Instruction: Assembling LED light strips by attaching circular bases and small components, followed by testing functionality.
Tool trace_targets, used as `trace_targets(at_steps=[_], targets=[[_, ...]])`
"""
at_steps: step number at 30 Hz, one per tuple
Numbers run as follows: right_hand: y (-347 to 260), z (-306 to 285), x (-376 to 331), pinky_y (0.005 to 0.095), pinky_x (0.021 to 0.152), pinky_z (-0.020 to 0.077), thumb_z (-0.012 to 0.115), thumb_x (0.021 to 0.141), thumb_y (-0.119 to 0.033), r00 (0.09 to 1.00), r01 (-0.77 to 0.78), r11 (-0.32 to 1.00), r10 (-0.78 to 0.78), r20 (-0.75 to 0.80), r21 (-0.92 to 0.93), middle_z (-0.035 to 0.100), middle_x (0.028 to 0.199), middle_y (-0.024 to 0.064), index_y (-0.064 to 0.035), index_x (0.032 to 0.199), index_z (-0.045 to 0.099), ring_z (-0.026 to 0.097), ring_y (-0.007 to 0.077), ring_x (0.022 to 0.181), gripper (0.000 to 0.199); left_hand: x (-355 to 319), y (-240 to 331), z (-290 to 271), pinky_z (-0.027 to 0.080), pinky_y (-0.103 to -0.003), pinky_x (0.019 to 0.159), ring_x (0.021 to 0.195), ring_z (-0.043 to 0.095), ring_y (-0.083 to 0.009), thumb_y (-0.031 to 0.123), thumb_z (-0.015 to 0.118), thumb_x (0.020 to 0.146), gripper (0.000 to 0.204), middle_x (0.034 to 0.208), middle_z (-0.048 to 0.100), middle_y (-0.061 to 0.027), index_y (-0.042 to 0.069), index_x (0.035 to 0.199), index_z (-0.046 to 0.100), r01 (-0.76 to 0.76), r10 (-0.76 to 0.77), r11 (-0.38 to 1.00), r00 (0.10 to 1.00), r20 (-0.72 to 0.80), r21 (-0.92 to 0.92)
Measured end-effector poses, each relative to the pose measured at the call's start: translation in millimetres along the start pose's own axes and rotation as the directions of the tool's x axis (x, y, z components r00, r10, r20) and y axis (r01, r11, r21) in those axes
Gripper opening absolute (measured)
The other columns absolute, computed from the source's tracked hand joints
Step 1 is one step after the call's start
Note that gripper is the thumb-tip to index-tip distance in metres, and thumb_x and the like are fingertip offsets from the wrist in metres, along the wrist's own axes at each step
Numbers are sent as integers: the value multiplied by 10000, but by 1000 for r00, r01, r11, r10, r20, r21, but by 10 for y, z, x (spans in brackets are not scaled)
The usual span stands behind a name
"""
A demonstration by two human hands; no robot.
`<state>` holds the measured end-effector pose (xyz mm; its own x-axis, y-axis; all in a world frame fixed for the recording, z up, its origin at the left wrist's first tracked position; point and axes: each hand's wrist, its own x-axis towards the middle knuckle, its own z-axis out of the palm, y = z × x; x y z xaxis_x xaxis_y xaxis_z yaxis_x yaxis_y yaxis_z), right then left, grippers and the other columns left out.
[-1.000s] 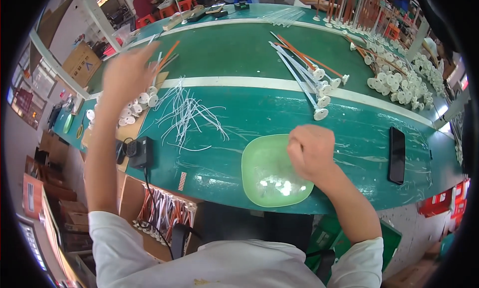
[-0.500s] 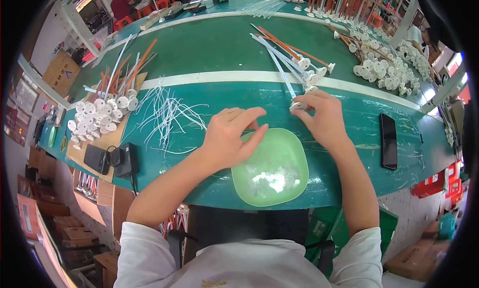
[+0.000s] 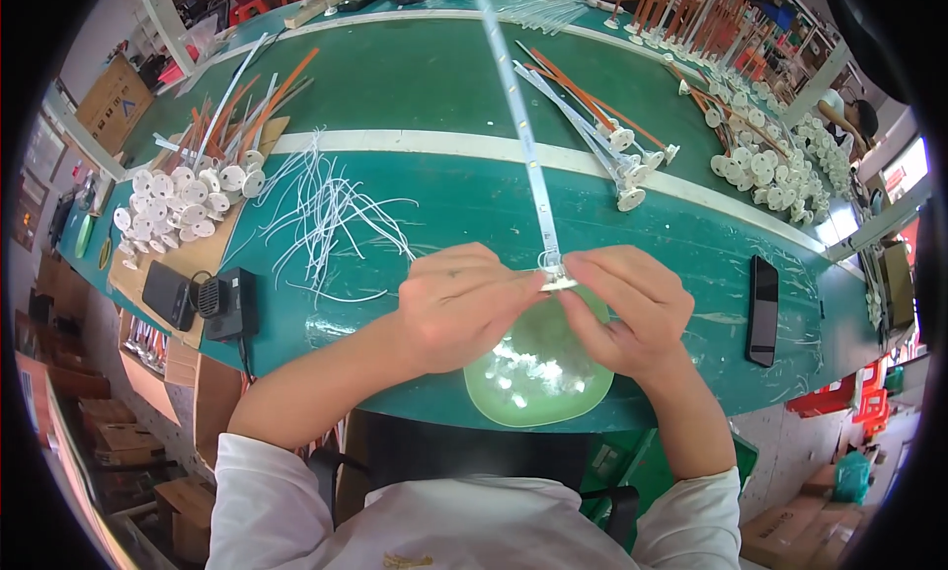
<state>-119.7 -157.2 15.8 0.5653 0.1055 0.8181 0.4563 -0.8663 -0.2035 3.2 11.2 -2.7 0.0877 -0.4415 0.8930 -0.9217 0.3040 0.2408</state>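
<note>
A slim white LED strip (image 3: 533, 165) with a round white base (image 3: 559, 285) points away from me across the table. My right hand (image 3: 634, 311) pinches the base between thumb and fingers. From the other side my left hand (image 3: 462, 308) closes its thumb and fingertips at the same base; what lies between those fingertips is hidden. Both hands are above the far part of a light green plastic tray (image 3: 533, 407). Beyond my right hand lies a small bunch of white and orange strips (image 3: 592, 125) with round white bases.
Loose white wires (image 3: 336, 224) lie left of centre, beside a heap of white-based strips (image 3: 183, 209) on cardboard. Black boxy devices (image 3: 227, 303) sit near the left edge. A black phone (image 3: 762, 311) lies at right. More white-based pieces (image 3: 760, 170) crowd the far right.
My right hand has brought one LED strip from the bunch toward me, above the tray. My left hand has moved in to meet it at the base, its fingers closing.
</note>
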Motion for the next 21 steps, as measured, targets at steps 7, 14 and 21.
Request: trace_targets(at_steps=[7, 14, 21], targets=[[-70, 26, -13, 291, 604, 560, 768, 627, 34, 998, 22, 998, -26, -60, -65, 717, 819, 114, 1, 920, 709, 699, 233, 685, 301, -7, 35, -6, 506, -303, 497, 513, 614, -232, -82, 802, 690, 156, 617, 629, -104, -12, 757, 680, 22, -22, 1000, 1000, 21, -20], [6, 18, -24, 293, 657, 564, 767, 707, 40, 990, -133, 991, 132, 45, 17, 733, 859, 129, 12, 910, 713, 712, 245, 714, 212, -13, -11, -29, 473, -280, 469, 516, 618, -234, -32, 824, 696, 168, 619, 633, -96, 30, 735, 673, 225, -227, 973, 973, 48, 45], [-32, 118, -46, 301, 623, 558, 765, 743, 8, 995, -101, 994, 100, -30, -38, 729, 856, 114, -18, 911, 725, 705, 251, 719, 174, -21, -92, -39, 487, -281, 486, 554, 653, -212, 3, 827, 705, 162, 670, 672, -75, 33, 758, 677, 66, -75, 991, 994, 77, 117]])
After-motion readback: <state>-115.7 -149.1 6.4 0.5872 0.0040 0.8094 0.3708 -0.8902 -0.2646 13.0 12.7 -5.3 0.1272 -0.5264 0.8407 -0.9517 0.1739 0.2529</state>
